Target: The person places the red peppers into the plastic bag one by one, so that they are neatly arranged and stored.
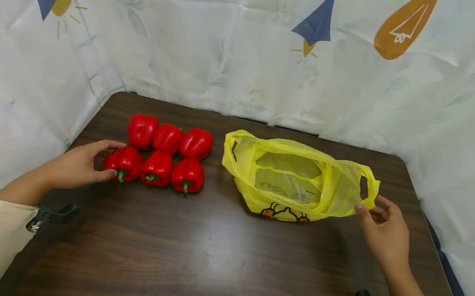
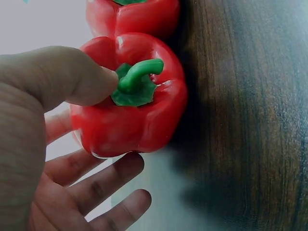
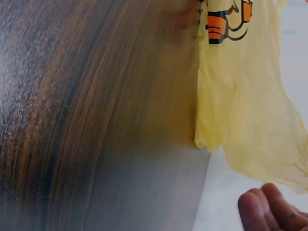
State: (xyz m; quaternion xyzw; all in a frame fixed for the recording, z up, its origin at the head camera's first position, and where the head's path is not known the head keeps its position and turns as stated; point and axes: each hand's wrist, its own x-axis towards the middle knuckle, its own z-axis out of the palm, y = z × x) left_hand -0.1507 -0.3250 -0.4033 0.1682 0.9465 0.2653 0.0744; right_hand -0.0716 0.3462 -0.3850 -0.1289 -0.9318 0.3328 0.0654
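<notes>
Pepper point(image 1: 128, 162) gripped by left hand point(image 1: 74, 167), others point(image 1: 157, 167) crowding, right hand point(image 1: 388, 233) pinching bag point(image 1: 247, 178), curtain point(image 1: 239, 55) behind

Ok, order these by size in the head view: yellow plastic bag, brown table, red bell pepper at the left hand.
1. Brown table
2. Yellow plastic bag
3. Red bell pepper at the left hand

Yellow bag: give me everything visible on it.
The yellow bag looks like thin, crinkled, partly see-through plastic. It sits on the dark wood-look table, right of the red peppers as the head view shows it, mouth spread open and facing up, no contents visible. Each end has a loop handle; the near side carries black-and-orange print, and small dark print, too small to read, shows inside. The right grip touches the right handle; nothing holds the left one.
</notes>
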